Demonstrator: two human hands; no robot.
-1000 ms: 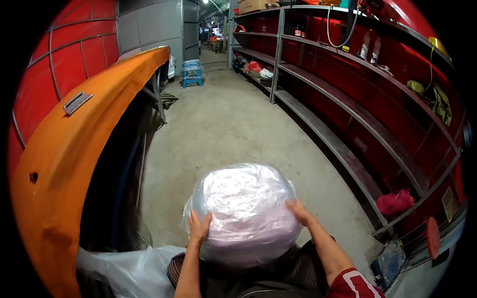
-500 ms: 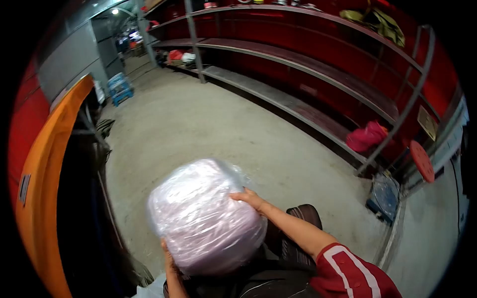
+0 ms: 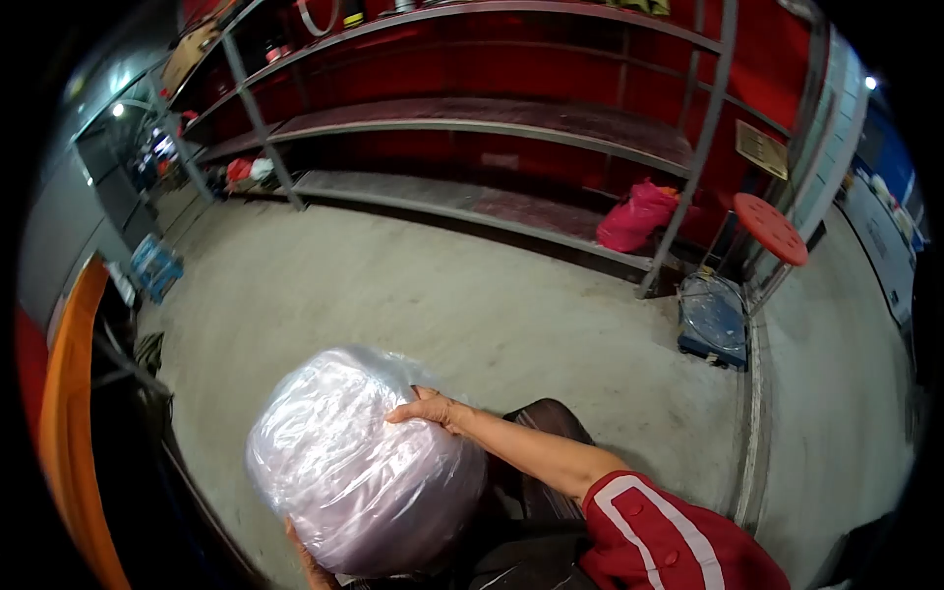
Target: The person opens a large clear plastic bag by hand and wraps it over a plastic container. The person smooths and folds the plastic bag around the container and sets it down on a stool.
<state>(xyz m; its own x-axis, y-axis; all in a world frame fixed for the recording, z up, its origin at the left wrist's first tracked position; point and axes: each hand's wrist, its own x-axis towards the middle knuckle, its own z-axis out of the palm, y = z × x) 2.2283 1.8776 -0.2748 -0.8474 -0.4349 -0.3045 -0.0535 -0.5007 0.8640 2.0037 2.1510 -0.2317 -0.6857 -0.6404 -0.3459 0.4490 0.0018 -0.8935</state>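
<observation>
A large, rounded bundle point(image 3: 344, 472), pale pinkish inside clear shiny plastic wrap, rests against my lap in the lower middle of the head view. My right hand point(image 3: 429, 407) grips its upper right side, thumb and fingers pressed into the plastic. Low on the bundle's left side is my left hand point(image 3: 303, 553), mostly hidden behind the wrap and near the frame's bottom edge. Between them the two hands hold the bundle. What the plastic contains cannot be made out beyond its pale colour.
Metal shelving point(image 3: 472, 202) runs along the red wall, with a pink bag point(image 3: 637, 216) on its lowest board. A red round stool point(image 3: 770, 228) and a blue platform scale point(image 3: 713, 315) stand at the right. Blue stools point(image 3: 157, 267) and an orange panel point(image 3: 71, 393) are on the left.
My view has turned to the right, so the shelving, pink bag and stool appear further left. The bundle sits slightly lower and further left in view, still between both hands.
</observation>
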